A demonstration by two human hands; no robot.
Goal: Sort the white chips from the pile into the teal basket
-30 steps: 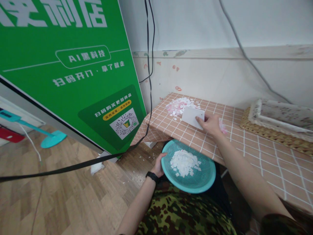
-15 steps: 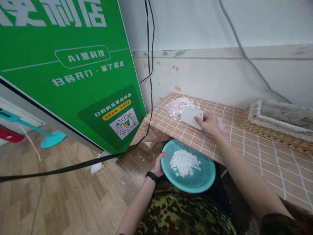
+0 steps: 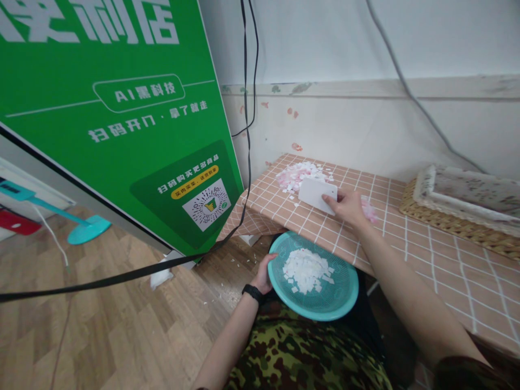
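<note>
My left hand [image 3: 264, 273] grips the left rim of a turquoise plastic sieve basket [image 3: 280, 295], which is held just below the table edge. A heap of small white paper pieces [image 3: 306, 269] lies in it. Over the table my right hand [image 3: 349, 206] pinches a flat white card [image 3: 317, 194] with a small hole near its corner. Behind the card is a pile of white and pink paper pieces [image 3: 303, 173], partly hidden by it. More pink pieces [image 3: 369, 210] show beyond my right hand, mostly covered by it.
A brown checked tablecloth [image 3: 430, 244] covers the table. At its right stands a wicker basket [image 3: 459, 216] with a cloth lining. On the left rises a green sign panel [image 3: 122, 162]. A black strap [image 3: 134, 277] crosses in front of it. Scraps lie on the wooden floor [image 3: 122, 336].
The white card has shifted very slightly to the left, and a loose white piece now shows by its left edge. My left hand and the sieve basket stay where they were.
</note>
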